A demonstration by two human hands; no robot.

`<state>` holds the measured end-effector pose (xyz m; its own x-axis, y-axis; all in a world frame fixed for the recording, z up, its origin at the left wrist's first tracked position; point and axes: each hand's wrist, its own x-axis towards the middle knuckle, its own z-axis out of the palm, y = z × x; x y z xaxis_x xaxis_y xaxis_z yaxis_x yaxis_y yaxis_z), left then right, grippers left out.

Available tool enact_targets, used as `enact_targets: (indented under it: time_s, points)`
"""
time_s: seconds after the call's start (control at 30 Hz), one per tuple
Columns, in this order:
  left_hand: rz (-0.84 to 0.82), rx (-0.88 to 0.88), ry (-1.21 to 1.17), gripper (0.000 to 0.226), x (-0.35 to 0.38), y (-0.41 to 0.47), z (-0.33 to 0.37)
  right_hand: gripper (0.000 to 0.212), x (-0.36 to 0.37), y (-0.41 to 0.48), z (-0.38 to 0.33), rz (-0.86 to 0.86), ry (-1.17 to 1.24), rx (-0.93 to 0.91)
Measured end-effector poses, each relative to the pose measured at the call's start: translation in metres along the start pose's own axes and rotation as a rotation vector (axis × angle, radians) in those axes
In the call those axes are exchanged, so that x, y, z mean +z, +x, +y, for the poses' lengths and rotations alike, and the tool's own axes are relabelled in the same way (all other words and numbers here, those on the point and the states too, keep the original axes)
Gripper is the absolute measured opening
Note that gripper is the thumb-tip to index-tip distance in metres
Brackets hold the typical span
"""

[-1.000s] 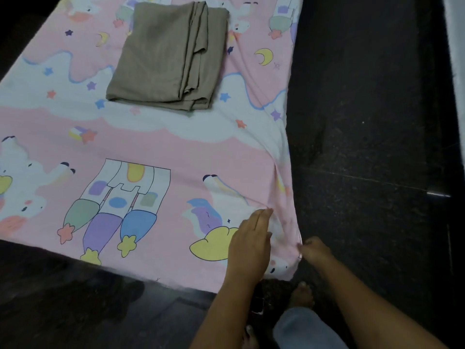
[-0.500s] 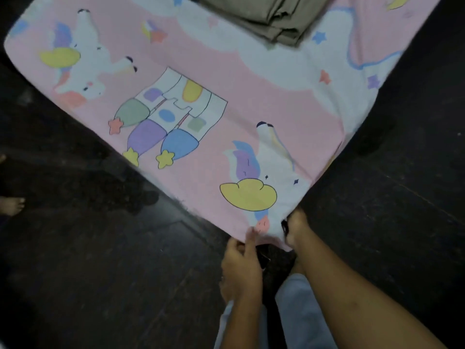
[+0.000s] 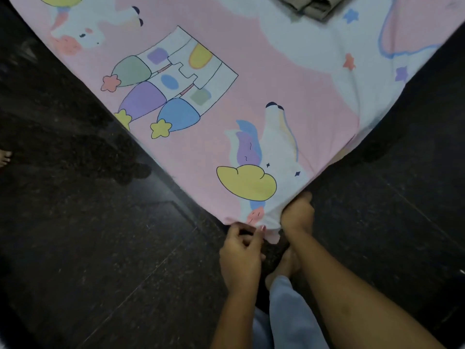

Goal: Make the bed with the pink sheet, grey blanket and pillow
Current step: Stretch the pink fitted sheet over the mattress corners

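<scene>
The pink sheet [image 3: 251, 79], printed with unicorns, stars and clouds, lies spread over the bed, its near corner pointing at me. My left hand [image 3: 241, 258] pinches the hem just left of that corner. My right hand [image 3: 298, 215] grips the sheet's right side at the corner, fingers curled under the cloth. Only a corner of the folded grey blanket [image 3: 309, 6] shows, lying on the sheet at the top edge. No pillow is in view.
Dark polished stone floor [image 3: 100, 248] surrounds the bed on the left, right and front. My bare foot [image 3: 284, 268] and light blue trouser leg [image 3: 289, 311] are below the corner. Another person's toes [image 3: 3, 157] show at the far left edge.
My view swung down and closer to the corner. My left hand left the top of the sheet and now pinches the hem. My right hand stays at the corner's right side.
</scene>
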<state>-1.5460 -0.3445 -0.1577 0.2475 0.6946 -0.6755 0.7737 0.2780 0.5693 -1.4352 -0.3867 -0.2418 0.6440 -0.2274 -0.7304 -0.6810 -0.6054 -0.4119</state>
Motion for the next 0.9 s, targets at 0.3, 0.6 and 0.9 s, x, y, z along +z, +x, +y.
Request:
enact_targets:
  time_s: [0.3,0.6,0.9]
  points:
    - [0.137,0.072,0.206,0.017,-0.019,0.022,0.008,0.032,-0.004,-0.013,0.017,-0.175,0.230,0.011]
    - [-0.014,0.164,0.661,0.018,-0.025,0.019,0.024,0.023,0.007,-0.048,0.041,-0.620,0.162,0.302]
    - [-0.087,0.191,0.834,0.030,-0.019,0.015,0.039,0.016,0.043,-0.035,0.036,-0.151,0.483,0.200]
